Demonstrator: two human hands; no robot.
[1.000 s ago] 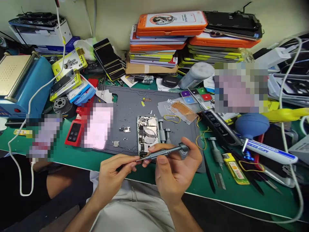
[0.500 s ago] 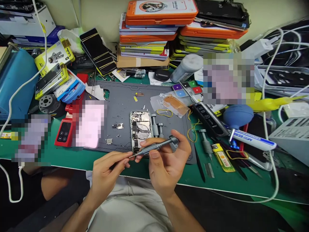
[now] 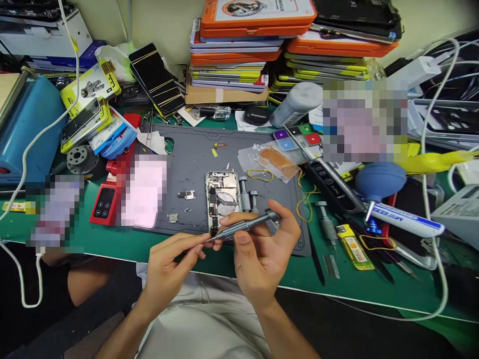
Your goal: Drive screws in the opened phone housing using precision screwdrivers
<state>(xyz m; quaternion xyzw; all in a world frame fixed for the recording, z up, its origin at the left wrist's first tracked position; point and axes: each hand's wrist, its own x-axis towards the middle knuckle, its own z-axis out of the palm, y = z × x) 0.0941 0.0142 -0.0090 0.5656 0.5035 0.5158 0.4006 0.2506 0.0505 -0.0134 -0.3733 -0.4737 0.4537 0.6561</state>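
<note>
My right hand [image 3: 264, 262] holds a grey precision screwdriver [image 3: 239, 228] nearly level, its cap near the raised index finger and its thin tip toward the left. At that tip, my left hand [image 3: 168, 269] is closed in a pinch; whatever tiny piece may be between its fingertips is hidden. Just beyond the hands lies an opened phone [image 3: 229, 180] with its inner parts bare, its lower end partly covered by my right fingers. To its left, a small metal-and-black phone part [image 3: 187, 195] and a square metal piece [image 3: 173, 218] rest on the dark work mat [image 3: 190, 144].
More screwdrivers [image 3: 245, 193] lie right of the phone. Farther right are a blue air blower [image 3: 379, 182], a black pen-like tool [image 3: 333, 184] and a yellow packet [image 3: 355, 248]. Stacked orange cases [image 3: 258, 22] stand behind. A red device [image 3: 106, 204] sits left, and a white cable [image 3: 439, 264] droops over the right edge.
The whole view has shifted slightly, so things appear a little farther right. Both hands keep nearly the same pose, with the screwdriver tip still at my left fingertips.
</note>
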